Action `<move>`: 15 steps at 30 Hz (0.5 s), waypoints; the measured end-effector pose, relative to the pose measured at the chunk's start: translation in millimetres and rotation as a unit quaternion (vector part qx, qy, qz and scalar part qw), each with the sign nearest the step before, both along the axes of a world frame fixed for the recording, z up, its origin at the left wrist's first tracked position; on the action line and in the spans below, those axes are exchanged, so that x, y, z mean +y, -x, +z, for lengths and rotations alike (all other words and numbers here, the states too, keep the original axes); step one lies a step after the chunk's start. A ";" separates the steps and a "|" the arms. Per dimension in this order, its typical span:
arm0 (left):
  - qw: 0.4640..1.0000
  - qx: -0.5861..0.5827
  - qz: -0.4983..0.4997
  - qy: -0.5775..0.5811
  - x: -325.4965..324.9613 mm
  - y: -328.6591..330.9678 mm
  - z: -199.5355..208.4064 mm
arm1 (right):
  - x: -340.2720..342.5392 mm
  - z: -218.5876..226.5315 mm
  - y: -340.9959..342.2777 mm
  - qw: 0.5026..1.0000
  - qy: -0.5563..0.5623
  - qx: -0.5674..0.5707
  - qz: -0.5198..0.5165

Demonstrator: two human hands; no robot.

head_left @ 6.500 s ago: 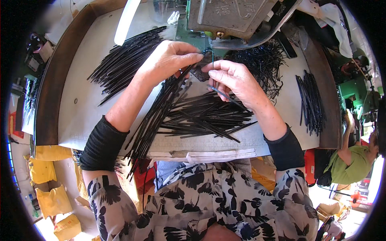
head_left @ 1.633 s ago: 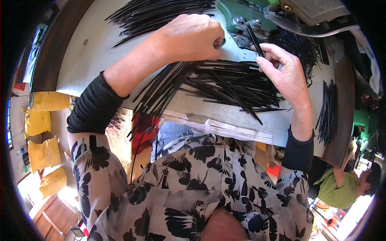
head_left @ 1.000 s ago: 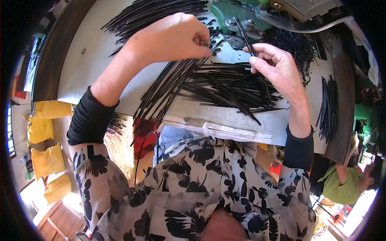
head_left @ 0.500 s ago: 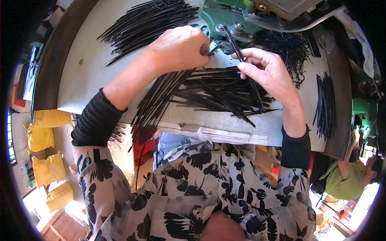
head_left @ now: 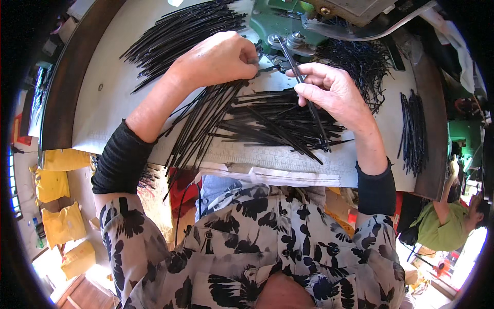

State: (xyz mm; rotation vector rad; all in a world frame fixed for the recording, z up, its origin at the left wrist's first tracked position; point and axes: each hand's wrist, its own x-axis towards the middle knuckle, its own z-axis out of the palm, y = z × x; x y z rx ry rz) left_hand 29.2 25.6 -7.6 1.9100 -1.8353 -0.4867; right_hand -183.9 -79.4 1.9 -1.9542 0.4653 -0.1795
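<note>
My left hand (head_left: pixel 218 59) is curled closed over the worktable, near the green machine base. Dark ends show beside its fingertips, and a bundle of long thin black strips (head_left: pixel 206 123) fans out from beneath it past the table's front edge. How many strips it grips is hidden by the fingers. My right hand (head_left: pixel 332 92) pinches a long slim black strip (head_left: pixel 315 116) between thumb and fingers; it slants from the metal discs down toward the front edge. Between and below my hands lies a loose pile of black strips (head_left: pixel 278 123).
A larger heap of black strips (head_left: pixel 180 38) lies at the far left of the table (head_left: pixel 110 108). Behind stands the green machine base (head_left: pixel 265 23) with metal discs (head_left: pixel 296 38). Tangled thin black pieces (head_left: pixel 355 59) lie to its right. Another bundle (head_left: pixel 413 134) rests near the right edge.
The bundle beneath my left hand has spread out more loosely toward the left. My right hand keeps its pinch on the strip, nearly in place. The whole view has shifted slightly.
</note>
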 end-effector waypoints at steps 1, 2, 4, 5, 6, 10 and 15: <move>1.000 -0.021 -0.003 -0.001 -1.0 -0.3 -0.1 | 0.3 1.3 0.0 1.000 -0.013 0.005 0.002; 1.000 -0.021 -0.004 0.000 -1.2 1.0 0.6 | 0.8 3.4 -0.2 1.000 -0.012 0.005 0.001; 0.999 -0.032 0.013 0.012 1.3 6.7 3.7 | 2.5 7.0 -0.7 0.999 -0.023 0.022 -0.003; 0.999 -0.032 0.013 0.012 3.2 9.4 5.0 | 3.1 7.1 -0.9 0.999 -0.023 0.022 -0.002; 0.998 -0.063 0.006 0.018 3.7 12.4 5.8 | 2.9 7.1 -0.4 0.999 -0.026 0.023 -0.003; 0.989 -0.137 0.001 0.061 3.7 17.5 1.0 | 2.5 6.2 0.1 0.999 -0.031 0.023 -0.004; 0.987 -0.146 0.014 0.061 2.9 17.0 1.9 | 0.3 4.8 -0.1 0.999 -0.038 0.024 0.005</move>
